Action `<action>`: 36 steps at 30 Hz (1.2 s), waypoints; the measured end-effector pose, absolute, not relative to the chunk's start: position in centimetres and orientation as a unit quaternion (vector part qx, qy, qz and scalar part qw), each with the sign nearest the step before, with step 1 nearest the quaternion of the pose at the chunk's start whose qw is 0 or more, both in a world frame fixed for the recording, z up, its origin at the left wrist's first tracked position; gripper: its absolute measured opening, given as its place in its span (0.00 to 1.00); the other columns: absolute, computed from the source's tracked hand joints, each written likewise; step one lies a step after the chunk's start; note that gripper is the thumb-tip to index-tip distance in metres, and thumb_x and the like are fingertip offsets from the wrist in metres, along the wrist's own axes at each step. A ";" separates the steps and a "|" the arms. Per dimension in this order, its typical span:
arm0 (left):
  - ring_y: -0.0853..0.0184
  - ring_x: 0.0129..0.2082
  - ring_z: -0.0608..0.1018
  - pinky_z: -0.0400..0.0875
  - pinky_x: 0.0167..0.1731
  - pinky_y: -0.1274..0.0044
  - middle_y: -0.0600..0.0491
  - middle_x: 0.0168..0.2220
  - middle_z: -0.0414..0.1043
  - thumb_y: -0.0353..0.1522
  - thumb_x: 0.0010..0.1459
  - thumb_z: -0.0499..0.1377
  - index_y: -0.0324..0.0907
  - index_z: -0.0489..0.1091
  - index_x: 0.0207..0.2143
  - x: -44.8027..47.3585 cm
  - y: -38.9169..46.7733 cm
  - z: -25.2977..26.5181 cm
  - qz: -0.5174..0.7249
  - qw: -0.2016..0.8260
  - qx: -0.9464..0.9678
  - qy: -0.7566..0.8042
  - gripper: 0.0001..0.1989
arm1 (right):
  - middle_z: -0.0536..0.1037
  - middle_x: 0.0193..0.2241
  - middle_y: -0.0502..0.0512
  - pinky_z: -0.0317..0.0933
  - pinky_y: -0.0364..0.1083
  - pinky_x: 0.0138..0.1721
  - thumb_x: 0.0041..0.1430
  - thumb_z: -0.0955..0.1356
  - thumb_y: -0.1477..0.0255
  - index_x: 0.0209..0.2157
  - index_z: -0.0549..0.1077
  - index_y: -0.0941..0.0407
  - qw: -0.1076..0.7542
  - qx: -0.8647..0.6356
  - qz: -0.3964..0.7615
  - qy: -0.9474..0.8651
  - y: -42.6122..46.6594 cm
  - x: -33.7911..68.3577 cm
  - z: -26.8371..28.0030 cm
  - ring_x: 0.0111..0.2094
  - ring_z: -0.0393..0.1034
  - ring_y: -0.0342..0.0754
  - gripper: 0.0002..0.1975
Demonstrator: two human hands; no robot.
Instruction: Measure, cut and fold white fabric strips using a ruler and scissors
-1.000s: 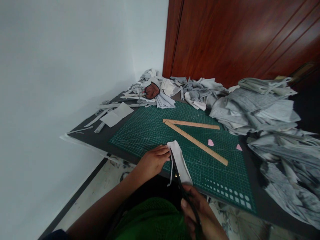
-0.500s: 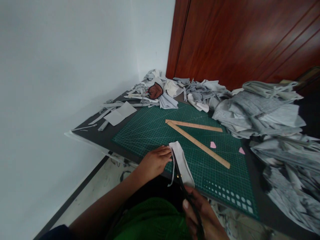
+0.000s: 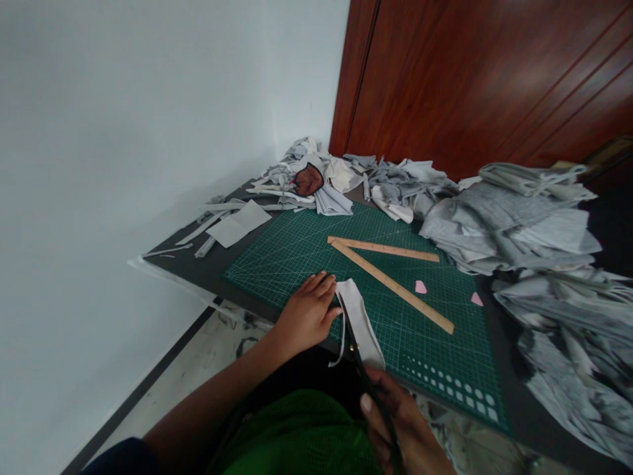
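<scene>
A pale strip of fabric [image 3: 359, 318] lies lengthwise at the near edge of the green cutting mat [image 3: 287, 257]. Black scissors [image 3: 362, 369] with a brass-coloured pivot run along its left side, the blades at the cloth. My right hand [image 3: 403, 422] is wrapped round their handles. From the strip's left edge a narrow trimmed sliver [image 3: 341, 349] hangs down past the table edge. My left hand [image 3: 309, 310] lies flat on the mat, its fingers stretched out and its thumb apart. The fingertips and thumb reach the strip's upper left edge.
Two wooden rulers [image 3: 395, 287] form a V on the mat, with two small pink pieces [image 3: 420, 287] to their right. Grey fabric heaps [image 3: 509, 224] stand along the right side. Cloth scraps [image 3: 336, 175] and a brown, dark-edged piece [image 3: 308, 179] lie at the back, near white sheets [image 3: 237, 224].
My left hand has shifted slightly up and its thumb has spread away from the fingers. The hanging sliver's lower end has swung left. My right hand and the scissors are nearly unmoved.
</scene>
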State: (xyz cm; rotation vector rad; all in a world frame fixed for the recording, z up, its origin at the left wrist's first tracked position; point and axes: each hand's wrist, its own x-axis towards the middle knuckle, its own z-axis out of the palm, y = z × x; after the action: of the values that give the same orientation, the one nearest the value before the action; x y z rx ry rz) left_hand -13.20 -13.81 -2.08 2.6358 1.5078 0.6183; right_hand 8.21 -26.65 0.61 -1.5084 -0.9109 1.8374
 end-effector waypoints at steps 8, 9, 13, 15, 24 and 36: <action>0.49 0.70 0.64 0.57 0.70 0.58 0.41 0.67 0.65 0.37 0.70 0.56 0.32 0.67 0.64 -13.2 -13.9 -2.2 0.188 0.019 0.852 0.488 0.25 | 0.67 0.17 0.38 0.53 0.34 0.13 0.49 0.76 0.42 0.57 0.67 0.57 0.290 -0.550 0.707 -0.336 -26.7 8.6 -0.1 0.13 0.53 0.35 0.44; 0.49 0.70 0.64 0.57 0.70 0.58 0.41 0.68 0.65 0.37 0.70 0.56 0.32 0.66 0.64 -13.2 -13.9 -2.2 0.190 0.019 0.852 0.488 0.25 | 0.66 0.16 0.38 0.53 0.34 0.14 0.50 0.76 0.42 0.57 0.67 0.58 0.291 -0.546 0.711 -0.335 -26.7 8.6 -0.3 0.13 0.52 0.35 0.44; 0.50 0.69 0.66 0.59 0.70 0.57 0.42 0.67 0.66 0.37 0.70 0.57 0.36 0.67 0.64 -13.2 -14.0 -2.4 0.200 0.021 0.852 0.484 0.24 | 0.65 0.16 0.36 0.54 0.35 0.13 0.48 0.76 0.41 0.57 0.66 0.56 0.293 -0.525 0.734 -0.316 -26.7 8.6 -1.2 0.12 0.52 0.34 0.45; 0.51 0.68 0.67 0.59 0.69 0.56 0.43 0.65 0.69 0.36 0.70 0.57 0.38 0.69 0.62 -13.2 -14.1 -2.5 0.197 0.024 0.854 0.480 0.22 | 0.65 0.17 0.36 0.54 0.35 0.13 0.47 0.76 0.41 0.57 0.65 0.56 0.298 -0.527 0.734 -0.309 -26.7 8.7 -1.5 0.12 0.53 0.35 0.46; 0.50 0.67 0.69 0.60 0.69 0.57 0.42 0.63 0.71 0.37 0.70 0.59 0.35 0.72 0.59 -13.2 -13.9 -2.9 0.202 0.020 0.860 0.469 0.21 | 0.66 0.17 0.37 0.55 0.35 0.13 0.48 0.76 0.41 0.58 0.65 0.57 0.289 -0.542 0.719 -0.326 -26.5 8.8 -0.4 0.13 0.55 0.35 0.46; 0.53 0.66 0.70 0.63 0.68 0.59 0.42 0.62 0.72 0.37 0.69 0.59 0.36 0.72 0.59 -13.3 -13.9 -3.1 0.230 0.023 0.853 0.467 0.20 | 0.67 0.20 0.39 0.55 0.36 0.14 0.55 0.72 0.42 0.59 0.64 0.56 0.259 -0.528 0.716 -0.377 -26.3 9.4 -1.0 0.14 0.57 0.37 0.41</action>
State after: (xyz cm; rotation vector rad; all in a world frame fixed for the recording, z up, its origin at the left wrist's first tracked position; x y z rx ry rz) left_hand -13.28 -13.87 -3.07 2.6426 1.4474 0.7130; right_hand 9.42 -26.33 -0.96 -1.4302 -1.0228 1.9396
